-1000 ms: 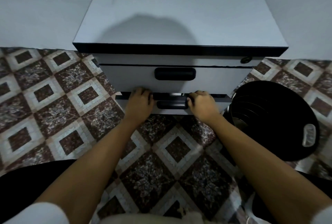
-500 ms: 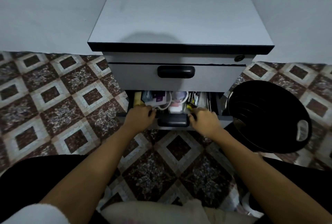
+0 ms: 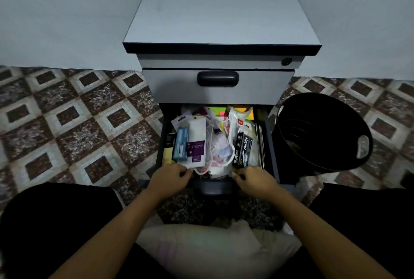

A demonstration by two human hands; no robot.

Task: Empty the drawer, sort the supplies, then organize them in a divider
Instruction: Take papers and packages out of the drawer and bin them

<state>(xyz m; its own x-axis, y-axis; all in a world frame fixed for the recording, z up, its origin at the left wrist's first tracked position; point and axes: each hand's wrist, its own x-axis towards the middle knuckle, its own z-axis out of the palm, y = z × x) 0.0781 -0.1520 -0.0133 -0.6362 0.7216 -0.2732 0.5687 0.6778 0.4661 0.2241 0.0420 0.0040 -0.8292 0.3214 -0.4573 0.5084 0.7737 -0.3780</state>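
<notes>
Dark grey walls frame the drawer [image 3: 272,144], standing open from the cabinet [image 3: 219,9] and crowded with supplies [image 3: 215,144]. The left hand [image 3: 169,179] and the right hand [image 3: 255,180] grip its front edge with curled fingers [image 3: 185,172], one each side of the handle [image 3: 215,189], probably so it slides straight. Just beyond the fingers lie a stapler pack [image 3: 243,151] and a blue box [image 3: 181,146]; farther off, bright sticky notes [image 3: 216,109] are half buried and the drawer's back is hidden under the upper drawer [image 3: 174,86]. No divider shows.
</notes>
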